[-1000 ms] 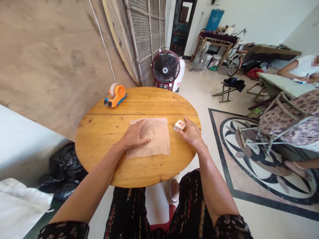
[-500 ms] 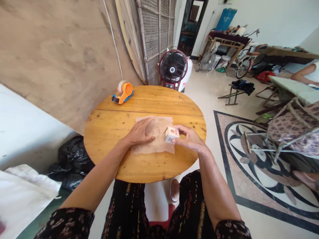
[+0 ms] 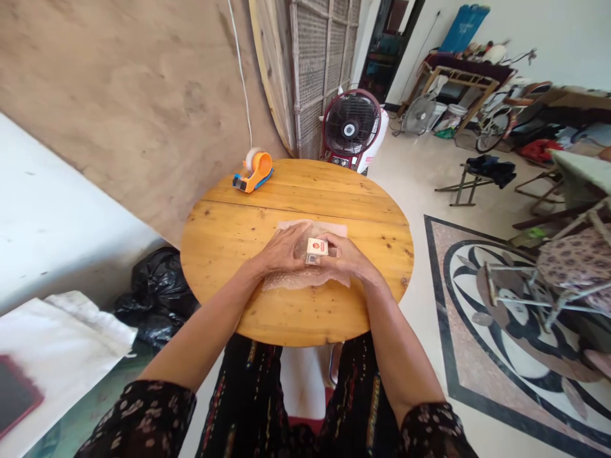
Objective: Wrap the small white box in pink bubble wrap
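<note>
A small white box [image 3: 317, 247] with a red mark on top sits over the middle of a sheet of bubble wrap [image 3: 305, 280]. Fingers and thumb of my right hand [image 3: 347, 256] grip the box from its right side. My left hand [image 3: 282, 250] lies on the left part of the wrap, fingers stretched out and thumb close to the box. Whether that thumb touches the box I cannot tell. Under the wrap is the round wooden table [image 3: 229, 248].
An orange and blue tape dispenser [image 3: 256, 172] stands at the table's far left edge. Beyond the table is a dark red fan [image 3: 349, 130]. Black plastic bags [image 3: 160, 292] lie on the floor at left. A folding stool [image 3: 477, 178] and a cloth-covered chair [image 3: 573, 254] are at right.
My right hand has brought the box left and down onto the middle of the bubble wrap, closer to my left hand. The whole view has shifted slightly, with things appearing further right.
</note>
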`<state>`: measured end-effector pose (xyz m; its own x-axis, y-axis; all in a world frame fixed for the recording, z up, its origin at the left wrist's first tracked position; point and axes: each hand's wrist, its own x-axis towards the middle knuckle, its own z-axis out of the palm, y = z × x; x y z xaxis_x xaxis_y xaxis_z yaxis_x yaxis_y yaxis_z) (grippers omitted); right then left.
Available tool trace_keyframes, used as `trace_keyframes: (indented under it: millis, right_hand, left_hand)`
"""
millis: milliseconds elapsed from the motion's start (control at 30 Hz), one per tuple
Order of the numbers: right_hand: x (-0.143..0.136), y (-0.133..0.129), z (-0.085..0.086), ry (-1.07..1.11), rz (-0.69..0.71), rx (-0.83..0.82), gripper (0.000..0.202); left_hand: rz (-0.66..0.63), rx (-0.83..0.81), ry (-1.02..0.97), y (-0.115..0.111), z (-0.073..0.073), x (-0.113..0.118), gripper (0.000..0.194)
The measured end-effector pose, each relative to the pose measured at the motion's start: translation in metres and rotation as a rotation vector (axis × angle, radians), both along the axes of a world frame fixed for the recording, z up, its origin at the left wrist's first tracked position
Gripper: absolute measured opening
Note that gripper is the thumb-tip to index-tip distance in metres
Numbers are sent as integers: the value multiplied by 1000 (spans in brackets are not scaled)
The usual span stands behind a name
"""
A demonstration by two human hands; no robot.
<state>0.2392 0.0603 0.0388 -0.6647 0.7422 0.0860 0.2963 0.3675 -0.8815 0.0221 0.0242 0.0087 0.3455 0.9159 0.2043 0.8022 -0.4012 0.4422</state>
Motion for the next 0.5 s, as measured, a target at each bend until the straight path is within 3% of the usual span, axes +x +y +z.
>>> trace_keyframes:
  millis: [333, 500]
  right_hand:
    - [-10, 2, -10, -55, -68, 318, 45]
    - [-14, -5, -11, -159, -97, 385, 53]
  left_hand:
    - [-34, -16, -27, 2, -1, -3, 98]
    - [1, -17, -20, -2, 0, -1, 97]
